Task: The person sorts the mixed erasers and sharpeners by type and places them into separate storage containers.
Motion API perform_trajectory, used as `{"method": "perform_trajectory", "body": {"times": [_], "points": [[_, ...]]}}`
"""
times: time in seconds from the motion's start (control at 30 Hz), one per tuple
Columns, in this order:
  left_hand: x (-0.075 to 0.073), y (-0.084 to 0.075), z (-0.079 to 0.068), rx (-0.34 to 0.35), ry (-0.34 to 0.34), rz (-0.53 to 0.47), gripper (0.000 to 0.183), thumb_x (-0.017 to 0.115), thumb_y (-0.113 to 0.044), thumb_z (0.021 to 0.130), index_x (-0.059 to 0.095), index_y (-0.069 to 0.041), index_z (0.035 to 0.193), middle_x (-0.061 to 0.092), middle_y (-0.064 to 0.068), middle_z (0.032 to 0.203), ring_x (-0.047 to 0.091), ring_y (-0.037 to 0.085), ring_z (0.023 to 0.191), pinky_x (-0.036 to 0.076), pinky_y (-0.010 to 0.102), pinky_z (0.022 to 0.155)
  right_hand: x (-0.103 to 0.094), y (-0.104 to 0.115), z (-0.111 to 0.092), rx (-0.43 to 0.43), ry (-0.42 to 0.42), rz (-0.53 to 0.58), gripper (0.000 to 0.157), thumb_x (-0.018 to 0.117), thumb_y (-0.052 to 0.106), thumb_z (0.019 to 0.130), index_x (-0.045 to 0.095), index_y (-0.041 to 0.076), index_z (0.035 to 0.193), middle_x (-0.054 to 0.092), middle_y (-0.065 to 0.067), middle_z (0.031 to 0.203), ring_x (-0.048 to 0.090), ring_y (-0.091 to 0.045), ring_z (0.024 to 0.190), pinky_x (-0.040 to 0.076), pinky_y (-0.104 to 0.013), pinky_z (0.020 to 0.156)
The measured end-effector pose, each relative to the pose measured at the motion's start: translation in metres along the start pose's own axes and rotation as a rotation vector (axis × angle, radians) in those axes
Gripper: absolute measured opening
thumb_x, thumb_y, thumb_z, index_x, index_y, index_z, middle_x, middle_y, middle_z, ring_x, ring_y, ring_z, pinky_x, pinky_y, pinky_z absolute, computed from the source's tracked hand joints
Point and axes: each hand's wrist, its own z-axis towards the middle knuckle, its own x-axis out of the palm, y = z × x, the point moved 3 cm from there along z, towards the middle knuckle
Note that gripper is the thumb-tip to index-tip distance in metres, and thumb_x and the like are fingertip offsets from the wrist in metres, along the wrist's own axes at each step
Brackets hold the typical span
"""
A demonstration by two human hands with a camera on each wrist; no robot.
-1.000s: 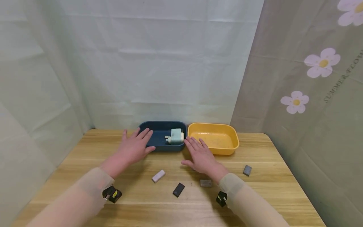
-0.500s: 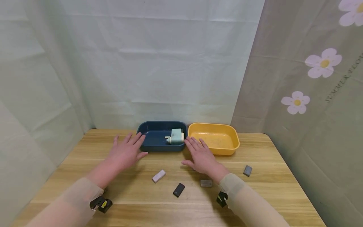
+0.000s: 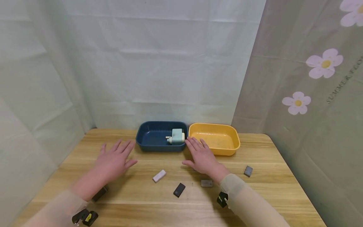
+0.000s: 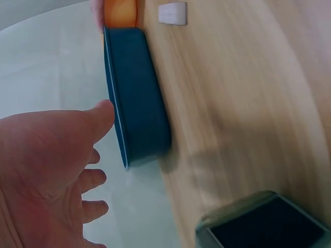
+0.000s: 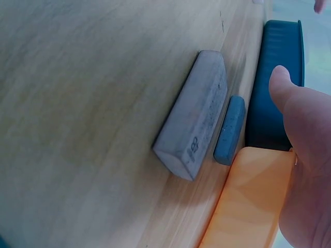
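My left hand (image 3: 113, 160) is over the left part of the table, its fingers spread and straight, holding nothing. It lies left of the dark blue tray (image 3: 161, 148), apart from it in the head view. My right hand (image 3: 202, 159) is also empty and outstretched, its fingertips at the front corners where the blue tray and the yellow tray (image 3: 231, 151) meet; contact cannot be told. Inside the blue tray lies a pale teal and cream block with short prongs (image 3: 177, 137). Eraser-like blocks surround the hands: white (image 3: 159, 176), black (image 3: 179, 189), grey (image 3: 206, 183) and dark grey (image 3: 248, 171).
A blue block (image 5: 230, 132) lies beside the grey one in the right wrist view. Below my left wrist sits a dark block (image 4: 264, 225), partly hidden by the forearm in the head view. A pale curtain (image 3: 164, 63) hangs behind the wooden table (image 3: 147, 208).
My left hand has drawn back from the blue tray, moving left and toward me and uncovering the tray's left end and part of the dark block. My right hand has stayed put.
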Motion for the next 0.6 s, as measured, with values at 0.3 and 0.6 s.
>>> {"method": "perform_trajectory", "body": {"times": [0.3,0.6], "points": [[0.010,0.011,-0.019,0.000,-0.012,0.002,0.077,0.066,-0.053,0.109,0.047,-0.005,0.166,0.048,0.022,0.168,0.043,0.053,0.152,0.021,0.089,0.115,0.005,-0.002,0.000,-0.008,-0.017,0.009,0.097,0.066,0.063,0.106,0.028,0.006,0.175,0.025,-0.013,0.182,0.021,-0.032,0.168,0.013,-0.057,0.135],[0.019,0.017,-0.031,-0.006,-0.033,0.007,0.076,0.069,-0.052,0.107,0.051,-0.005,0.164,0.050,0.022,0.166,0.046,0.053,0.150,0.024,0.090,0.112,0.004,-0.001,0.000,-0.007,-0.023,0.000,0.098,0.067,0.063,0.105,0.029,0.006,0.175,0.026,-0.014,0.181,0.022,-0.032,0.168,0.014,-0.057,0.135]]}}
